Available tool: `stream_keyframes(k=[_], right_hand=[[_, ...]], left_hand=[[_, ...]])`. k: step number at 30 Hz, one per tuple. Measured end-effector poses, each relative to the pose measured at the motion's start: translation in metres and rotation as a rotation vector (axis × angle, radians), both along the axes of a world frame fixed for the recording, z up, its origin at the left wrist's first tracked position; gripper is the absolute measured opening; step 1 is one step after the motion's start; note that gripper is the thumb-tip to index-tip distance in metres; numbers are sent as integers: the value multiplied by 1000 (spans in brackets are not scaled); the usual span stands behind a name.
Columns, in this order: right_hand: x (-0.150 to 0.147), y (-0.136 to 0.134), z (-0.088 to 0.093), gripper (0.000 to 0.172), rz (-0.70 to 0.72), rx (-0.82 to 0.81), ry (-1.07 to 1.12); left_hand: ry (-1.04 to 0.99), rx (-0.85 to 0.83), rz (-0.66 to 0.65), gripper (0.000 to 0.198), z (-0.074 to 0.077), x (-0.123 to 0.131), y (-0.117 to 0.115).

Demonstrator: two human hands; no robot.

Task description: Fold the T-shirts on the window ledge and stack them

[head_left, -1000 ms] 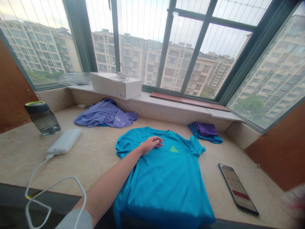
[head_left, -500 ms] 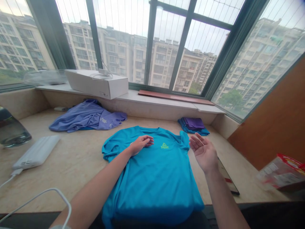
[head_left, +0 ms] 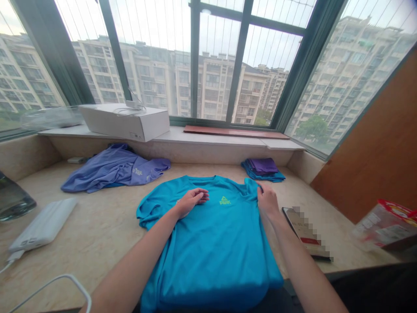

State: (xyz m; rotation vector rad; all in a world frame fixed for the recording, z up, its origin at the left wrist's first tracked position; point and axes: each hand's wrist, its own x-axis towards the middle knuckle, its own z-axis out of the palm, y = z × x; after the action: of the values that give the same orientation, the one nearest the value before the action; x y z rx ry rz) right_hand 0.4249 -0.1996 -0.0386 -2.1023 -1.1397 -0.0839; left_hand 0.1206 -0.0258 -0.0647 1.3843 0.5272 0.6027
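Observation:
A turquoise T-shirt point(head_left: 218, 243) with a green logo lies front up before me, its collar away from me and its hem hanging over the near edge. Over its upper chest, left of the logo, my left hand point(head_left: 193, 202) is open with loosely bent fingers and holds nothing. At the sleeve on the right, my right hand point(head_left: 268, 199) is closed, its fingertips pinching the sleeve's edge; the cloth partly hides them.
A rumpled lavender shirt point(head_left: 110, 169) lies back left, a folded purple and blue stack point(head_left: 263, 168) back right. At left are a power bank point(head_left: 44, 226) with a white cable and a glass vessel point(head_left: 13, 200). A phone point(head_left: 306, 232) and plastic packaging point(head_left: 384, 226) lie right; a white box point(head_left: 125, 121) sits on the sill.
My right hand has turned from palm up and apart to closing on the right sleeve, uncovering more of the phone. My left hand stays over the chest. The view has shifted slightly.

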Motion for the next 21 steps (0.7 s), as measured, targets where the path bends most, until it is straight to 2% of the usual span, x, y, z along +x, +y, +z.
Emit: stream_keyframes(k=[2, 4, 7, 9, 11, 16, 19, 21], right_hand=[[-10, -3, 5, 41, 185, 161, -113], [-24, -8, 9, 37, 460, 224, -237], [-51, -13, 12, 32, 817, 64, -331], [-65, -14, 12, 31, 924, -30, -330], [-74, -14, 10, 31, 932, -62, -294], [-78, -10, -2, 36, 759, -72, -205], [-78, -6, -11, 48, 711, -102, -210], [-78, -4, -15, 48, 733, -126, -217]], left_hand=[[7, 9, -2, 51, 0, 0, 0], [12, 18, -5, 50, 1, 1, 1], [20, 31, -9, 51, 3, 1, 0], [30, 41, -12, 53, 4, 1, -1], [41, 53, -14, 54, 6, 0, -3], [84, 102, -26, 56, 17, 1, -7], [132, 175, -19, 55, 27, 13, -5], [166, 225, -4, 50, 33, 29, 0]])
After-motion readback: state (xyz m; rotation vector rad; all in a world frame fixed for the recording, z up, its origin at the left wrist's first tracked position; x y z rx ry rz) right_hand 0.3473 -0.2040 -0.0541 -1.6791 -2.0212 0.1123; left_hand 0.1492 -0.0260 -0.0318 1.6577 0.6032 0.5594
